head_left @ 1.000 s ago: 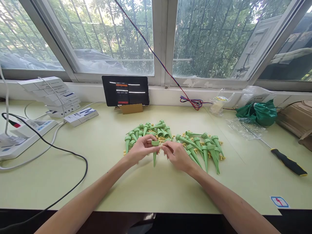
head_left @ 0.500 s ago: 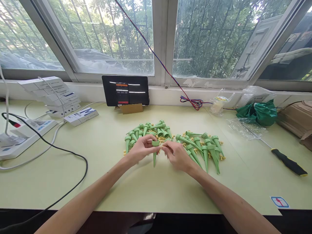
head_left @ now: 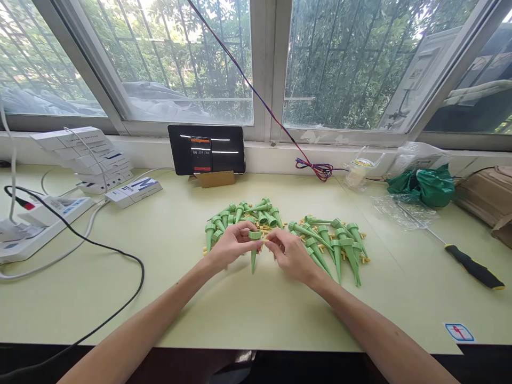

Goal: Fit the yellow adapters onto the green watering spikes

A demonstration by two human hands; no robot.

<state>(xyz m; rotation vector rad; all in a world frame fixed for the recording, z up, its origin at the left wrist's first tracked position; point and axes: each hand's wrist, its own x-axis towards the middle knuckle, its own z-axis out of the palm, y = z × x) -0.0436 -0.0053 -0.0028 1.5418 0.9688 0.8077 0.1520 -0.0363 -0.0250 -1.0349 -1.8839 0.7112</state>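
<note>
My left hand point(head_left: 232, 247) is closed on a green plastic watering spike point(head_left: 253, 260), cap up and pointed end down, above the table. My right hand point(head_left: 291, 255) pinches a small yellow valve point(head_left: 264, 241) at the spike's side, just under the cap; the fingertips partly hide it. Behind my left hand lies a pile of green spikes point(head_left: 240, 209) mixed with small yellow pieces. To the right of my right hand is a second group of green spikes point(head_left: 347, 252) with yellow valves, several of them pointing toward me.
A tablet point(head_left: 206, 150) leans on a cardboard stand point(head_left: 218, 179) at the back. White boxes point(head_left: 134, 192) and a power strip point(head_left: 48, 229) with cables are on the left. On the right lie a screwdriver point(head_left: 474, 266), a green bag point(head_left: 422, 185) and a brown paper bag point(head_left: 486, 200).
Both hands stay in nearly the same place. My right fingers shift very slightly at the yellow valve beside the spike.
</note>
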